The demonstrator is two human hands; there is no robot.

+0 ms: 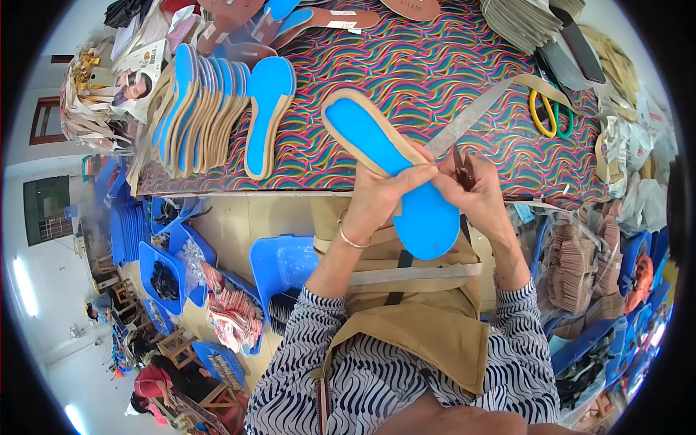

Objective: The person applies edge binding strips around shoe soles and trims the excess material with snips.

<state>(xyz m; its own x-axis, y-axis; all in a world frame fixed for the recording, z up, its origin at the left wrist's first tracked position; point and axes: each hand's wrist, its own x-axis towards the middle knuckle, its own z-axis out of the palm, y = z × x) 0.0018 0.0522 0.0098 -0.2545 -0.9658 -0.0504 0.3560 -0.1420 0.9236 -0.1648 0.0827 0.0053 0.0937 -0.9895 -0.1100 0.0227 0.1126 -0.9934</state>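
My left hand (pixel 380 196) is closed around the middle of a blue insole (pixel 431 221), its thumb pressed on the blue face. A tan strip (pixel 337 109) is wrapped round the insole's upper half; the lower half shows a bare blue edge. A long greyish strip (pixel 471 116) runs from the insole up and right across the table. My right hand (pixel 478 196) is closed on a dark brown pointed tool (pixel 462 170), whose kind I cannot make out. Its thumb and fingertips meet the insole's edge beside my left thumb.
Edged blue insoles (pixel 206 109) stand in a row on the patterned tabletop (pixel 362 58), with another insole (pixel 268 116) beside them. Yellow-handled scissors (pixel 542 114) lie at the right. A grey stack (pixel 522 25) stands at the back right. Below are blue bins (pixel 279 261).
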